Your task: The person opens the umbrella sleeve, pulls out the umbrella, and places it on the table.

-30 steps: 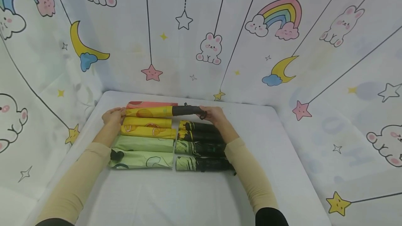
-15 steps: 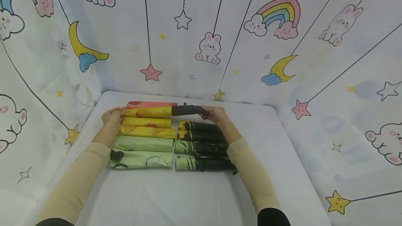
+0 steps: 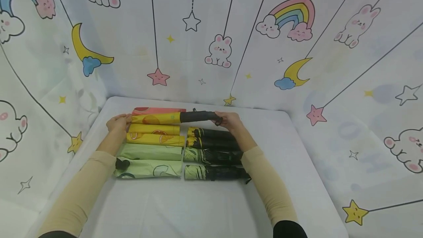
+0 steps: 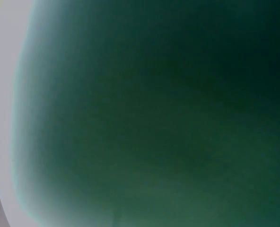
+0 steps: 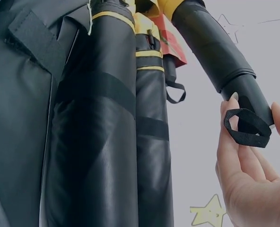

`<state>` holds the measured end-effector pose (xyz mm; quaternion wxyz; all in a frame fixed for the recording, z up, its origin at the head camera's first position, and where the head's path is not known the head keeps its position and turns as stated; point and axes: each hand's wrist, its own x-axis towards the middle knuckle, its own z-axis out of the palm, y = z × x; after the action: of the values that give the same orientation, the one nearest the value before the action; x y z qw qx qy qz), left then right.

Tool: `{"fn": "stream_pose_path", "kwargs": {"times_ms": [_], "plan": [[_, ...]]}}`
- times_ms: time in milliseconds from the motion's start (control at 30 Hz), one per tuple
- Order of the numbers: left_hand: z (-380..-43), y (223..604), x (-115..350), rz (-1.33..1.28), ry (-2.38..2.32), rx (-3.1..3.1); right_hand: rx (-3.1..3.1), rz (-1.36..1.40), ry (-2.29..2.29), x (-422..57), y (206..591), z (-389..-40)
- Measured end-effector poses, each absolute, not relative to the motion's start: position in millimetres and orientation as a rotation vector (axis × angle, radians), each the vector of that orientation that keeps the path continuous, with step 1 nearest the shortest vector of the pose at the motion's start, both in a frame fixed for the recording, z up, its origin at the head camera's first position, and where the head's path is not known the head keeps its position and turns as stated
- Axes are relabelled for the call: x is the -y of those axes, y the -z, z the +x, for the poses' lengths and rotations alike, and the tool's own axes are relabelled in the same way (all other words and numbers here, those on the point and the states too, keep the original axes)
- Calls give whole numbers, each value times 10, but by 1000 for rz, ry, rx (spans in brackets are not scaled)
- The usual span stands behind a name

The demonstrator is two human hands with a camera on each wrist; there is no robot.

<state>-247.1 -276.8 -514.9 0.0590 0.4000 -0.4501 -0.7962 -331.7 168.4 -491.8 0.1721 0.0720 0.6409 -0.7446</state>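
Observation:
A folded umbrella with a black end (image 3: 197,116) lies partly inside a yellow fruit-print sleeve (image 3: 155,118), stretched across between both hands. My left hand (image 3: 118,124) pinches the sleeve's left end. In the right wrist view, fingers and thumb of my right hand (image 5: 253,184) hold the umbrella's black handle (image 5: 246,99), its wrist loop (image 5: 247,135) hanging over the fingers. Below, yellow sleeves (image 3: 155,139) and green sleeves (image 3: 148,168) lie in a left column. Black rolled umbrellas (image 3: 224,173) with yellow or green edges lie in a right column. A dark green blur fills most of the left wrist view.
A red fruit-print item (image 3: 158,110) lies behind the held sleeve, near the back edge of the white-covered table (image 3: 185,208). Patterned fabric walls (image 3: 257,58) rise behind and on both sides.
My right hand has drifted slightly to the right with the handle, and a little more of the black umbrella shows outside the sleeve. My left hand stays nearly still.

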Motion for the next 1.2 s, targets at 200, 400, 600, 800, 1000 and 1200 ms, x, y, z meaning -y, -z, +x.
{"fn": "stream_pose_path", "kwargs": {"times_ms": [200, 400, 600, 800, 1000, 1200], "plan": [[-2482, 5163, 2773, 1198, 2431, 1357, -1800, 199, 2126, -1733, 4901, -3301], [-2484, 5173, 2776, 1193, 2434, 1348, -1786, 204, 2141, -1767, 4882, -3279], [-2472, 5165, 2777, 1196, 2433, 1336, -1797, 211, 2150, -1822, 4876, -3283], [-2469, 5157, 2776, 1185, 2445, 1322, -1791, 219, 2163, -1864, 4880, -3276], [-2461, 5148, 2775, 1183, 2447, 1308, -1802, 224, 2154, -1927, 4881, -3268], [-2462, 5142, 2763, 1185, 2433, 1330, -1822, 215, 2142, -1982, 4869, -3250]]}}
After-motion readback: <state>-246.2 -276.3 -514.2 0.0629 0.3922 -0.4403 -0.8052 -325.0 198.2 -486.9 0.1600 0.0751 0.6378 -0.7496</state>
